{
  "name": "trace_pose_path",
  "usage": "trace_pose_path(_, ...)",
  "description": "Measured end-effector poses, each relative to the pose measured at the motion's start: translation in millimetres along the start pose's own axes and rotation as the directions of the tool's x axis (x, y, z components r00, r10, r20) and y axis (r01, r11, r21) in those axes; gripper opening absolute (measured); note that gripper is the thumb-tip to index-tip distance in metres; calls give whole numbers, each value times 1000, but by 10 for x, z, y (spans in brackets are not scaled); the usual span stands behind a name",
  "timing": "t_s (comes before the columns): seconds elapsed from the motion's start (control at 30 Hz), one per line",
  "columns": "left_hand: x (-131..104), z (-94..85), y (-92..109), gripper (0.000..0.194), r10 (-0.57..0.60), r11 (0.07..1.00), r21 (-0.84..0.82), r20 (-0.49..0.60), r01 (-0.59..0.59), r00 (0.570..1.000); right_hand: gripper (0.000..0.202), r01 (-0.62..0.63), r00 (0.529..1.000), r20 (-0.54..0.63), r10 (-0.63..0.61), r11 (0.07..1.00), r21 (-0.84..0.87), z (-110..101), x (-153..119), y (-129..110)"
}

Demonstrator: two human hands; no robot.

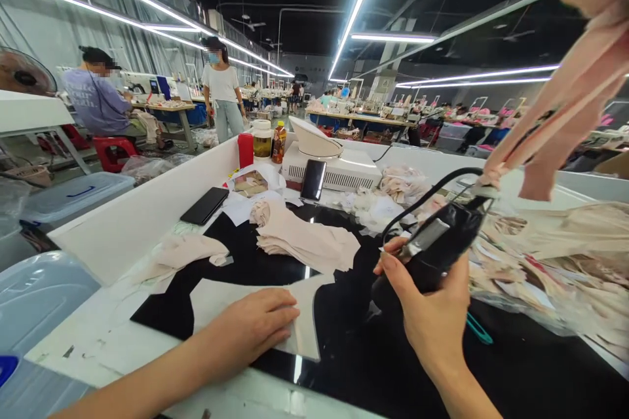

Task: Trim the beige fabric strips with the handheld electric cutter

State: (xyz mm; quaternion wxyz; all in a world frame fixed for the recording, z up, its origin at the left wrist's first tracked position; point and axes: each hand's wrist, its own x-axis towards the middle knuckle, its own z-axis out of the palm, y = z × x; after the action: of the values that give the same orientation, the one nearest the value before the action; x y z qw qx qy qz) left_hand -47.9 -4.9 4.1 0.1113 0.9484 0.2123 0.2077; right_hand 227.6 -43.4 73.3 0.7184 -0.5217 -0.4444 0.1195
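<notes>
My left hand (260, 326) lies flat, palm down, on a pale cut fabric piece (305, 314) spread over the glossy black board (344, 347). My right hand (435, 301) is wrapped round a black handheld tool (437, 245) with a silver plate on its side and a black cable looping from it. Pink cloth strips (540, 111) hang down to the top of the tool. Beyond my left hand sits a stack of pale pink fabric pieces (304, 236), and a loose folded piece (189, 254) lies to its left.
A black phone (313, 180) leans against a white machine (339, 167); a dark flat case (204, 205) lies left. Fabric scraps (555, 262) heap at the right. Bottles (278, 143) stand behind. One person (223, 91) stands beyond; another (98, 98) sits at the left.
</notes>
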Motion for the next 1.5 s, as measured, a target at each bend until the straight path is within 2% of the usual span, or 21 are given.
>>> trace_pose_path(0.1, 17, -12, 98, 19, 6, 1000, 27, -23, -5, 1000, 42, -21, 997, 77, 9, 987, 157, 58, -155, -37)
trace_pose_path(0.2, 24, 43, 180, 19, 73, 996, 56, -48, -70, 996, 48, -56, 989, 148, 15, 959, 279, 112, -300, -47)
trace_pose_path(0.37, 86, 182, 250, 13, 224, 964, 146, -15, -220, 974, 49, -73, 981, 196, -1, 927, 368, 180, -477, -80)
trace_pose_path(0.53, 156, 252, 298, 13, 247, 948, 199, 42, -250, 968, 48, -79, 970, 240, -25, 906, 417, 206, -561, -134)
trace_pose_path(0.83, 197, 288, 421, 24, 206, 931, 313, -21, -189, 978, 50, -103, 973, 231, -4, 887, 449, 259, -623, -186)
trace_pose_path(1.1, 237, 317, 402, 25, -5, 997, 79, -15, 7, 1000, 50, -103, 976, 219, 5, 893, 438, 285, -641, -198)
trace_pose_path(1.33, 248, 272, 374, 17, -79, 997, -26, 25, 79, 997, 48, -91, 980, 198, 0, 890, 447, 313, -640, -213)
trace_pose_path(1.5, 244, 240, 395, 16, -70, 996, -42, 51, 72, 996, 48, -121, 982, 185, 38, 877, 465, 309, -626, -216)
